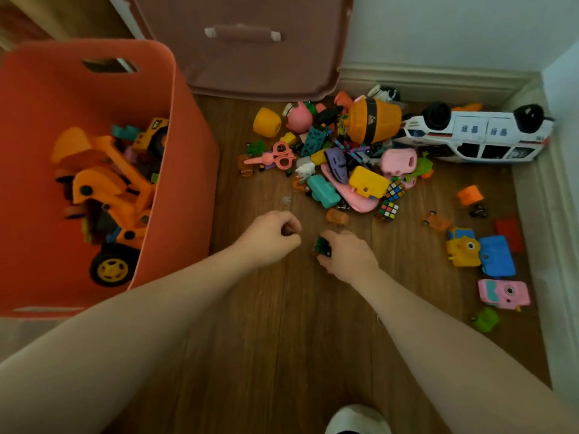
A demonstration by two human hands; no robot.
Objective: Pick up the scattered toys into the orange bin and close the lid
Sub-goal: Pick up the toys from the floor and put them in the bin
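Observation:
The orange bin [188, 126] stands open on the left, with an orange toy digger [106, 189] and other toys inside. Its pinkish lid [244, 57] leans against the wall behind it. A heap of small toys [341, 161] lies on the wooden floor, next to a white toy van [476, 136] on its side. My right hand [347, 255] is low over the floor, closed on a small green toy car [322, 245]. My left hand [272, 236] is just left of it, fingers curled; whether it holds anything is hidden.
Two colour cubes [390, 202] lie at the heap's near edge. To the right are a yellow and blue toy camera [479, 252], a pink toy camera [503, 294], a small green toy [485, 319] and an orange piece [470, 194]. Skirting boards close the corner. My white shoe [357, 419] shows below.

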